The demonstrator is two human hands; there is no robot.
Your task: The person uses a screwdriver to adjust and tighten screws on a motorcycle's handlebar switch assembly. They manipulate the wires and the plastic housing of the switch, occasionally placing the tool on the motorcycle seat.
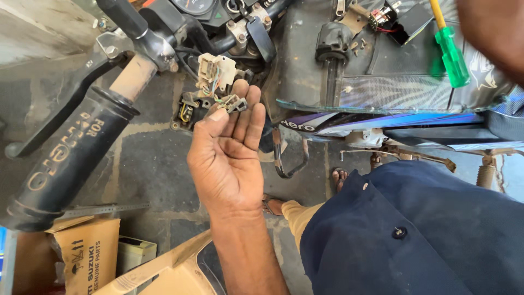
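Observation:
My left hand (229, 158) is raised palm up in the middle of the view. Its thumb and fingertips pinch a small grey wire connector (236, 102). Thin wires run from it up to a cream connector block (216, 69) that hangs under the motorcycle's handlebar. At the top right corner only part of my right hand (491, 27) shows. It is beside a green-handled screwdriver (452, 57) over the fuel tank (393, 90). Whether it grips the screwdriver is hidden.
A black handlebar grip (71, 155) and a brake lever (52, 117) fill the left side. Small black electrical parts (404, 22) lie on the tank. A cardboard box (87, 257) stands on the stone floor at the lower left. My blue garment (426, 235) and sandalled feet (339, 177) are below.

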